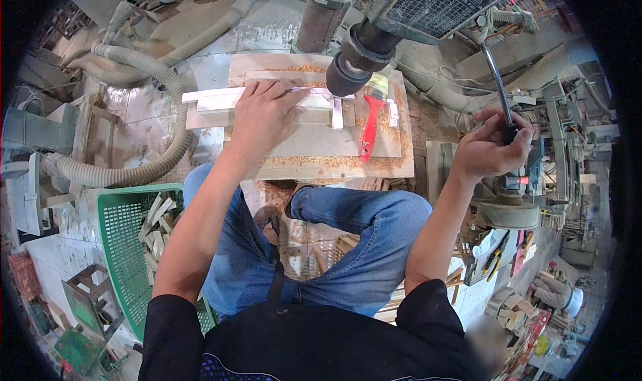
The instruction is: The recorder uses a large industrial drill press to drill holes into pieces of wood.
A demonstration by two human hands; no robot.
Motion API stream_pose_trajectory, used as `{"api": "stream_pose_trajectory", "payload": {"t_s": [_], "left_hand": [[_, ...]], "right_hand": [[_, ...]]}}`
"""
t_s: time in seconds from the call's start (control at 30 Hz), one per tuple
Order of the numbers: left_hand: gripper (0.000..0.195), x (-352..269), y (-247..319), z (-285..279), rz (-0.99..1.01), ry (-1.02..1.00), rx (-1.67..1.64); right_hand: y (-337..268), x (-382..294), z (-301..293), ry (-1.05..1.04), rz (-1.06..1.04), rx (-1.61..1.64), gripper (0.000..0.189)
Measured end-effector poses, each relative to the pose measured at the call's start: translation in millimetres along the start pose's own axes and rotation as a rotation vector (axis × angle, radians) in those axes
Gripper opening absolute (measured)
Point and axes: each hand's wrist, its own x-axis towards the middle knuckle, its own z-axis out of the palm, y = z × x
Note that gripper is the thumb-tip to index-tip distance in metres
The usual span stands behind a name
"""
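My left hand (265, 111) lies over a pale wooden strip (215, 103), fingers across its top and thumb on the near side. The strip rests along a wooden fence on the work board (331, 168) of a drill press. Above the strip's right end hangs the drill press's dark chuck (347, 75); the bit's tip cannot be made out. Raised on the right, my right hand (494, 143) grips the black knob end of the metal feed lever (495, 75). A short wooden block (337, 114) sits against the strip below the chuck.
A red-handled brush (370, 125) lies on the board among wood shavings (321, 163). At left stands a green plastic basket (118, 250) with wood offcuts, near a ribbed hose (165, 165). Pliers (495, 258) lie at right. Another person (556, 293) is farther off.
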Motion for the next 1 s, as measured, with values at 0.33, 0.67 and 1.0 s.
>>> {"api": "stream_pose_trajectory", "payload": {"t_s": [0.33, 0.67, 1.0], "left_hand": [[0.031, 1, 0, 0, 0.016, 0.024, -0.003], [0.032, -1, -2, 2, 0.013, 0.015, 0.006], [0.033, 0, -1, 0, 0.002, -0.009, -0.003]], "right_hand": [[1, -2, -1, 0.008, 0.057, 0.042, 0.048], [4, -6, -4, -0.023, 0.061, 0.045, 0.044], [8, -19, 3, -0.004, 0.134, 0.103, 0.043]]}}
